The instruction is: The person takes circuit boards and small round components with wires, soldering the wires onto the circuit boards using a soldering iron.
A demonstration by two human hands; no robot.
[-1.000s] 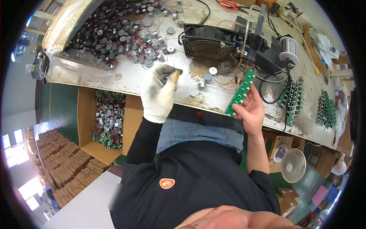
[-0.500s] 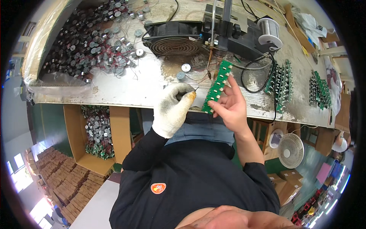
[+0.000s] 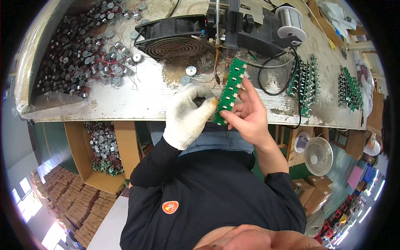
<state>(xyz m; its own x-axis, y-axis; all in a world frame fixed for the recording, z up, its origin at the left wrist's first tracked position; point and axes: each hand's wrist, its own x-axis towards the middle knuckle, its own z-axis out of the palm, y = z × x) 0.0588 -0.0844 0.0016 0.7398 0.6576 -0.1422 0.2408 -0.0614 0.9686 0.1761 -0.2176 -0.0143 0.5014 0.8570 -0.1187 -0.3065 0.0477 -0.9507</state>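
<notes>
My bare right hand [image 3: 250, 112] holds a long green circuit board [image 3: 230, 89] by its near end and right edge. The strip slants up and away, with several small pale connectors on it. My left hand [image 3: 187, 114], in a white glove with a stained fingertip, pinches at the board's left edge. What sits between those fingers is hidden. Just beyond the glove lie a silver round motor-like part [image 3: 191, 71] and a grey disc [image 3: 185, 80], with thin wires near them. A dark pointed tip [image 3: 217, 78] hangs close to the board's left side.
A black fan [image 3: 175, 46] and a dark machine with a solder wire spool [image 3: 291, 23] stand at the back. Many round wired parts [image 3: 96, 54] are heaped left. More green boards [image 3: 306, 87] lie right, beside a looped black cable [image 3: 260, 83]. A cardboard box [image 3: 100, 179] sits below the bench.
My left hand has come up against the board's left edge; before, a gap separated them. The board and right hand stay close to the same pose, while the whole view has shifted slightly.
</notes>
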